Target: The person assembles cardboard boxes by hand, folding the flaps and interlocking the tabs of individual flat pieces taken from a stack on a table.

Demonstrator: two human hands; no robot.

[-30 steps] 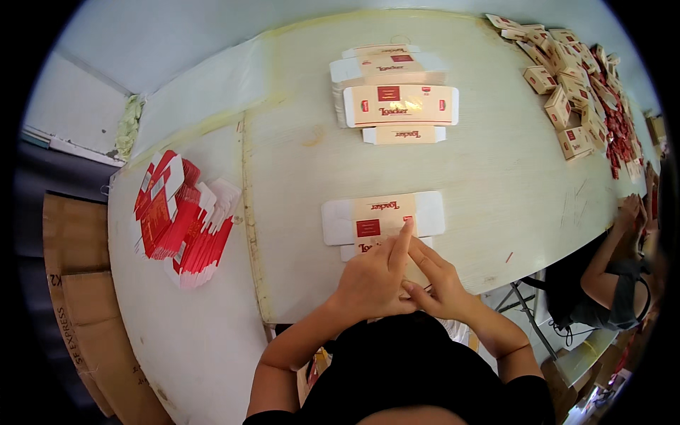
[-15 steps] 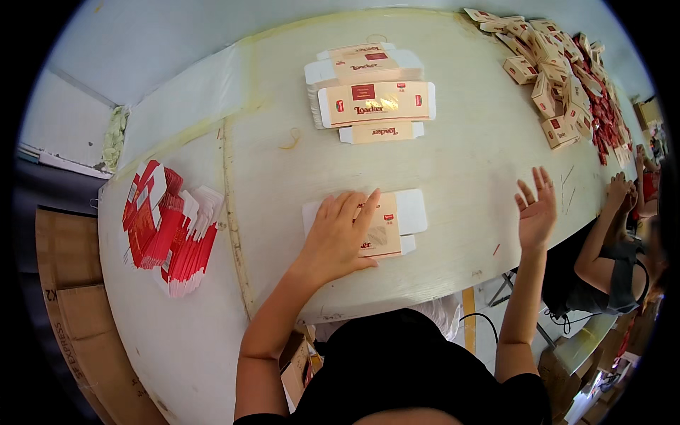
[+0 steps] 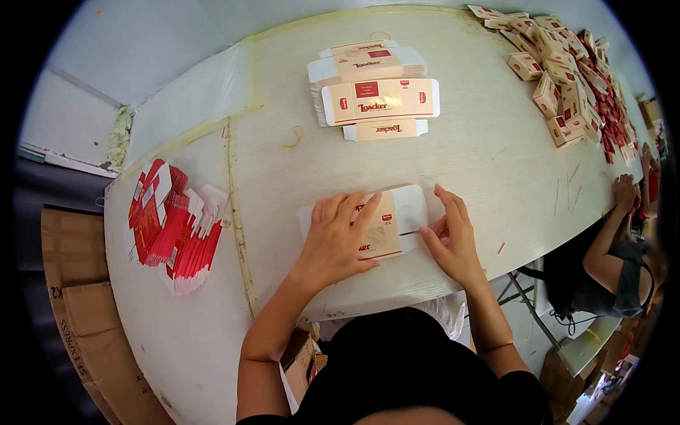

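Note:
A flat cream carton (image 3: 388, 228) with white end flaps lies on the table in front of me. My left hand (image 3: 341, 230) rests on it from the left, fingers spread across its printed face and covering part of it. At the carton's right end is my right hand (image 3: 451, 237), its thumb near the lower white flap and its fingers raised and apart. Whether the thumb touches the flap, I cannot tell. Beyond both hands sits a stack of flat cream cartons (image 3: 382, 99) with white flaps.
Red folded cartons (image 3: 166, 219) stand bunched at the left of the table (image 3: 283, 170). Folded cream boxes (image 3: 559, 78) and small red packets (image 3: 615, 117) are heaped at the far right. Another person's hands (image 3: 625, 193) are at the right edge. Brown cardboard boxes (image 3: 88, 312) stand at the left.
My right hand has come down and left from the air to the carton's right end. My left hand stays on the carton. The lower right flap has shifted and now lies beside my right thumb.

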